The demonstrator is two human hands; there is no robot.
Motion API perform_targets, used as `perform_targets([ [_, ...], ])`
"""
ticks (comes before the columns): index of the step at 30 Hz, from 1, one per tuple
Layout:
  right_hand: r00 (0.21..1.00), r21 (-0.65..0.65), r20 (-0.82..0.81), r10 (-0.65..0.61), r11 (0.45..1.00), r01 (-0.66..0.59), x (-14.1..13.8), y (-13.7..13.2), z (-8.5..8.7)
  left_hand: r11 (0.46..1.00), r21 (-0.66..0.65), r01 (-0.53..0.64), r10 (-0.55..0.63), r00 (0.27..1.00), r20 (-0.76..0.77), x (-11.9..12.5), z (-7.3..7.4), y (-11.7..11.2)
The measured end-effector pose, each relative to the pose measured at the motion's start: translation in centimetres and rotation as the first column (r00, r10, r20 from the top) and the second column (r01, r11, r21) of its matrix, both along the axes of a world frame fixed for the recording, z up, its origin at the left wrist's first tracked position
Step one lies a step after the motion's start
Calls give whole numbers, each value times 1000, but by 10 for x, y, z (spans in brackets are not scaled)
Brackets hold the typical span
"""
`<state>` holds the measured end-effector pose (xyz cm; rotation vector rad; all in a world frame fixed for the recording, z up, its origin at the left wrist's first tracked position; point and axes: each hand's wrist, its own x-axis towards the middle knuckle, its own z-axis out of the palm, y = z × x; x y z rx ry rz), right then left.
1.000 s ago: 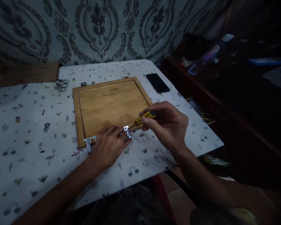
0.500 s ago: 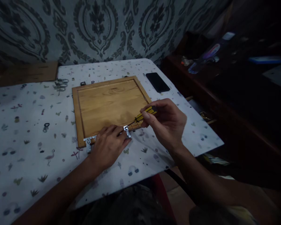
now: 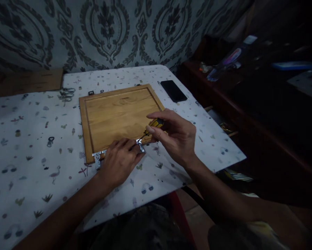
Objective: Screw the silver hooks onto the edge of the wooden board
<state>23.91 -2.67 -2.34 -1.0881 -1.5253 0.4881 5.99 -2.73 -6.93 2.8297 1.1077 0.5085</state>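
A wooden panel (image 3: pixel 119 114) with a raised frame lies flat on the table. Two silver metal hinges sit on its near edge: a left hinge (image 3: pixel 97 159) and a right hinge (image 3: pixel 141 147). My left hand (image 3: pixel 120 158) rests over the near edge between them, its fingers closed against the right hinge and thumb below; the fingertips partly hide it. Between the thumb and fingers of my right hand (image 3: pixel 175 137) is a screwdriver (image 3: pixel 153 125) with a yellow and black handle. It tilts down to the left, its tip at the right hinge.
A black phone (image 3: pixel 173 91) lies right of the panel on the patterned tablecloth (image 3: pixel 54 139). Several metal pieces (image 3: pixel 66 94) and a cardboard sheet (image 3: pixel 31 81) are at the back left. A bottle (image 3: pixel 231 59) lies on dark furniture to the right.
My right hand has moved left and slightly up with the screwdriver, now held more steeply and further round the handle. My left hand stays at the right hinge.
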Motion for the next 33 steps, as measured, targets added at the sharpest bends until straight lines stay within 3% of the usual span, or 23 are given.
perform_targets([
  [3,1000,-1,-2,7,1000,-7,1,0,1,1000,9,-3,3,1000,11,0,-1,0],
  [11,986,-69,8,165,984,-164,14,-3,6,1000,10,-3,3,1000,2,0,-1,-1],
  [17,993,-52,-62,99,993,-102,8,1,4,999,52,2,-4,999,38,0,-3,0],
  [26,997,-55,-79,15,998,-19,6,1,-2,1000,9,4,-5,1000,19,-1,-1,0],
  [33,995,-93,-98,13,995,-23,6,-1,1,1000,28,-1,0,1000,8,-1,-1,0],
])
